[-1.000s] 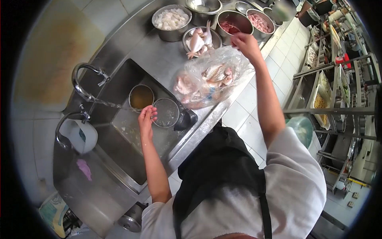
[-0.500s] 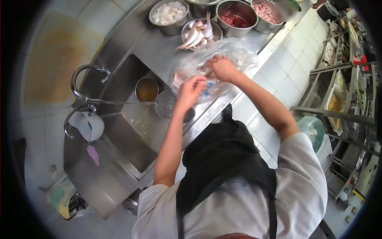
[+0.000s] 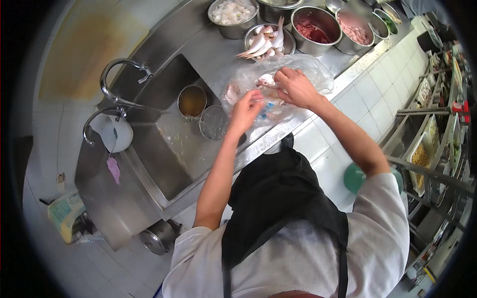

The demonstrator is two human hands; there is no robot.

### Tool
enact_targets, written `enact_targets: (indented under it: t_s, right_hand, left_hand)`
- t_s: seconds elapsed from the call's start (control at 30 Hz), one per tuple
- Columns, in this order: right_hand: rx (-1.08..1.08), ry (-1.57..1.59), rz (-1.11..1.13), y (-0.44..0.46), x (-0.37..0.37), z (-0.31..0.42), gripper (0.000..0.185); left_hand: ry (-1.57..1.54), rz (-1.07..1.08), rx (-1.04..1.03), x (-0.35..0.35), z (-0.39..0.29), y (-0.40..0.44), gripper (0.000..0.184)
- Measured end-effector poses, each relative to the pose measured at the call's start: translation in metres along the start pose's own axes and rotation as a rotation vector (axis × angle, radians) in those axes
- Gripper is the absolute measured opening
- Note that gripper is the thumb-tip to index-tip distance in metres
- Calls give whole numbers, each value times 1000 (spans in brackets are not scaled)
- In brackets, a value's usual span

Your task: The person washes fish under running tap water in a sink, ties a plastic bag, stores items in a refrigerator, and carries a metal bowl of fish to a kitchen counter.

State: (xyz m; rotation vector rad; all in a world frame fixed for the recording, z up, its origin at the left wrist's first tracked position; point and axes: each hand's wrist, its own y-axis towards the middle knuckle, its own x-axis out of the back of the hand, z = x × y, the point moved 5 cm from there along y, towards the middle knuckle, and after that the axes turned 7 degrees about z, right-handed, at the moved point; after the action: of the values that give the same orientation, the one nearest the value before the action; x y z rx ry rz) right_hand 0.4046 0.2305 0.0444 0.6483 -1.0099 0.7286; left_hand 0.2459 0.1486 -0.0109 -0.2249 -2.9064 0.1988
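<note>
A clear plastic bag (image 3: pixel 315 74) lies spread on the steel counter beside the sink, with pinkish fish inside and a blue print on its film. My right hand (image 3: pixel 297 89) is closed on a small whole fish (image 3: pixel 267 80) at the bag's opening; the fish's head points toward the left. My left hand (image 3: pixel 246 111) has its fingers bent around the near left side of the bag, pinching the film. Just beyond the bag, a steel bowl (image 3: pixel 289 45) holds several whole pale-pink fish (image 3: pixel 259 45).
Steel pots hold white pieces (image 3: pixel 232 12), red meat (image 3: pixel 312 31) and pink strips (image 3: pixel 355 34). In the sink (image 3: pixel 171 144) stand a pot of brownish liquid (image 3: pixel 192 102) and a round strainer (image 3: pixel 213 123). Water runs from a tap (image 3: pixel 107 74). Shelving with trays (image 3: pixel 422 154) stands right.
My right hand has drawn back slightly, and a fish's head now shows at its fingers. My left hand stays by the bag. The camera view has shifted.
</note>
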Motion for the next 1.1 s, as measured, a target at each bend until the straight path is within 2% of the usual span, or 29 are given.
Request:
enact_targets:
  t_s: [0.1,0.2,0.33,0.47,0.57,0.63,0.73,0.87,0.9,1.1]
  right_hand:
    - [-49,202,-79,9,9,25,29]
    - [-88,246,-168,25,13,46,33]
    - [-108,470,-222,45,11,74,26]
    - [-43,689,-91,57,8,109,28]
    - [60,905,18,61,17,139,33]
    - [122,941,6,65,33,163,29]
    - [231,953,11,68,65,201,27]
    - [508,924,16,67,112,251,28]
    - [464,980,-213,70,116,262,26]
    - [422,1155,-191,84,103,287,23]
  left_hand:
    - [-227,-36,15,-8,-11,4,32]
    - [-438,-109,-27,1,-27,-1,30]
    - [-656,-190,-38,24,-32,-23,30]
    - [-768,-227,-61,53,-31,-49,29]
    - [-786,-231,-90,79,-44,-78,28]
    - [-840,-242,-116,92,-61,-97,30]
    - [-826,-186,-259,112,-100,-132,33]
    - [-711,-255,-417,134,-164,-184,37]
    - [-673,-270,-435,139,-175,-194,37]
    - [-562,-331,-430,170,-183,-215,38]
